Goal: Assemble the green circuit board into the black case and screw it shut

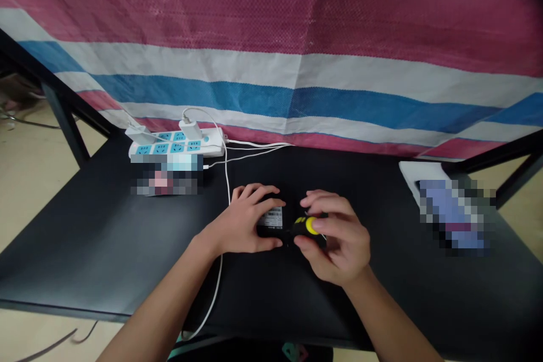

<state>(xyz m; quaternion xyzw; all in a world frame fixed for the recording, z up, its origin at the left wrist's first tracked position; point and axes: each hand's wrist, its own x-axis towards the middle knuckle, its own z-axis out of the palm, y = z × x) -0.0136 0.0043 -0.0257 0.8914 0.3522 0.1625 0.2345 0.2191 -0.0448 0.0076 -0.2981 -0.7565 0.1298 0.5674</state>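
Center frame on a black surface, a person's left hand arches over a small black box with a barcode label, fingers spread across its top and thumb along its near edge. Just beside it, the right hand closes around a yellow-and-black screwdriver, fingers wrapped over the handle and thumb beneath it. The handle sits right at the box's edge, but the fingers hide the tool's tip, so any contact between tip and box cannot be told from this view. The spread left hand appears well placed: broad, even pressure should pin the box against the surface and keep it from skating. Holding the handle close in the fingertips seems to favor fine control over force, and keeping the tool square to the box would help it stay seated. Upper left of the box, a white power strip with blue sockets carries two white chargers, and a white cable runs down past the left hand. Pixelated patches obscure objects left of the hands and at far right. A striped tarpaulin in pink, white and blue hangs behind.
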